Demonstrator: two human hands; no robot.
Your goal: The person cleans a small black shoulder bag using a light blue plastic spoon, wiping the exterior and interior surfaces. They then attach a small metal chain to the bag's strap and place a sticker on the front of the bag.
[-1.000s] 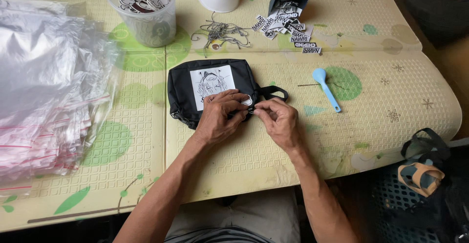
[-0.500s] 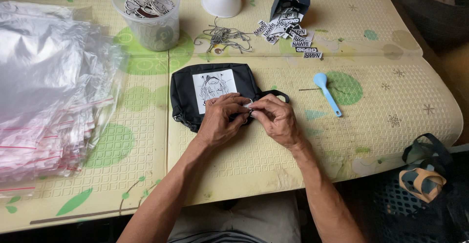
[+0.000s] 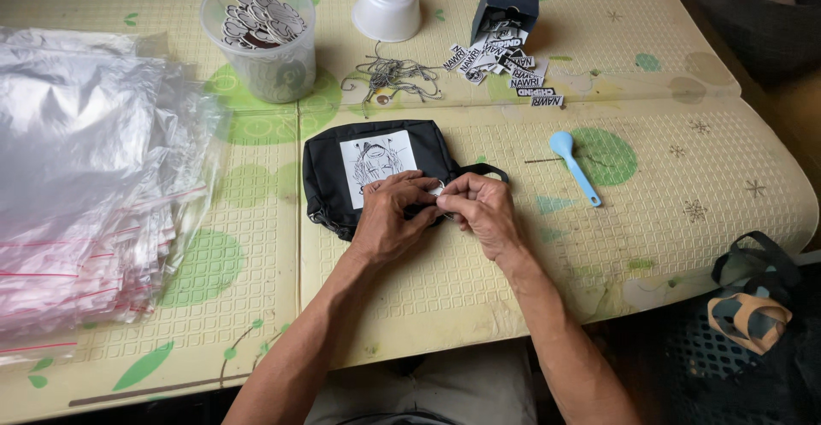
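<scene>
A small black pouch (image 3: 329, 168) with a white printed patch lies on the yellow-green foam mat (image 3: 667, 220), its strap loop to the right. My left hand (image 3: 389, 215) rests on the pouch's near edge, fingers pinched together. My right hand (image 3: 483, 211) meets it fingertip to fingertip at the pouch's right end. Both pinch something small and pale at the zipper end; I cannot make out what it is.
A thick stack of clear zip bags (image 3: 77, 194) fills the left side. At the back stand a clear tub of stickers (image 3: 261, 36), an upturned white bowl (image 3: 387, 8), a heap of thin chains (image 3: 393, 76), a dark box with spilled tags (image 3: 505, 14). A blue spoon (image 3: 575, 167) lies right.
The hands stay pinched at the pouch's right end with only small finger shifts. The view has drifted slightly.
</scene>
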